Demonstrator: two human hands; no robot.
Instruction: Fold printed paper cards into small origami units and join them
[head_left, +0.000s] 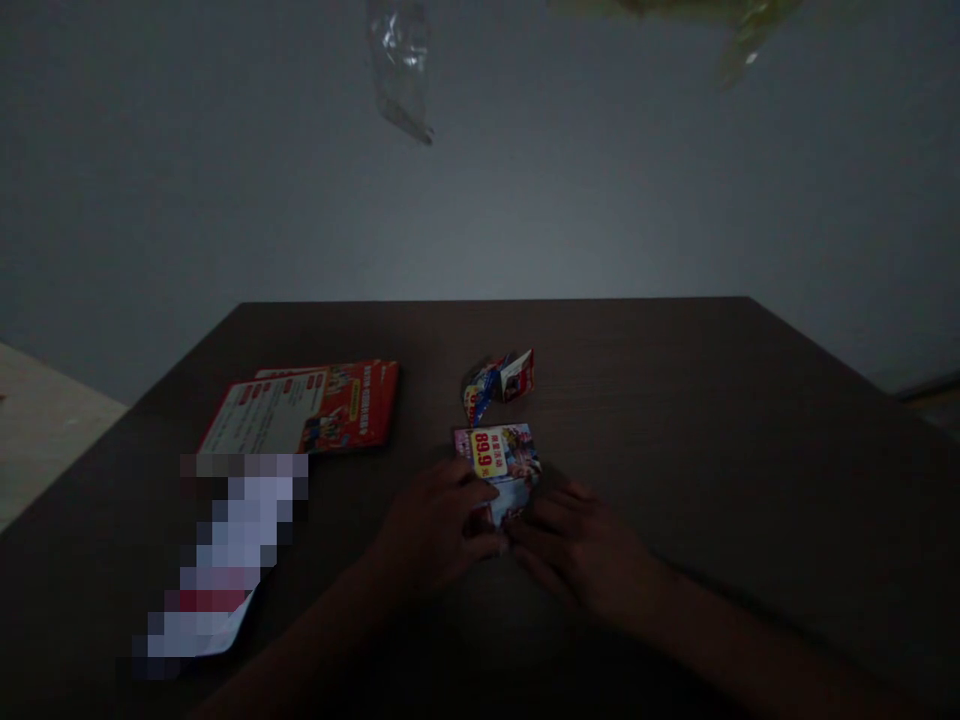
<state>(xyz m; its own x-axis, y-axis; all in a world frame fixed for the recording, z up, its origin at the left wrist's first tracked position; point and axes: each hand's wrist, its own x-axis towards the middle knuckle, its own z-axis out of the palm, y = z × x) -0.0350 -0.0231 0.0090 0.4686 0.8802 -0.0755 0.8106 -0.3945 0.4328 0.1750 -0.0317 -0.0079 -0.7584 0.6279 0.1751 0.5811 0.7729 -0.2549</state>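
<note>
A small printed leaflet (514,450) lies on the dark wooden table, with a yellow patch reading 89.9 on it. My left hand (442,510) grips its left and near side, fingers bent over the paper and thumb at the near edge. From the right, my right hand (574,535) presses the near right part, fingers together and partly in shadow. Both hands cover some of the paper, so its near edge is hard to see. Just beyond it stands a folded paper piece (484,390) in blue, yellow and red, with creased, raised flaps.
A stack of red and white leaflets (360,405) lies at the left. Nearer me is a long pale object (240,540), blurred by pixels. The table (637,350) meets a grey wall (570,200), where a clear plastic bag (401,65) hangs. The scene is dim.
</note>
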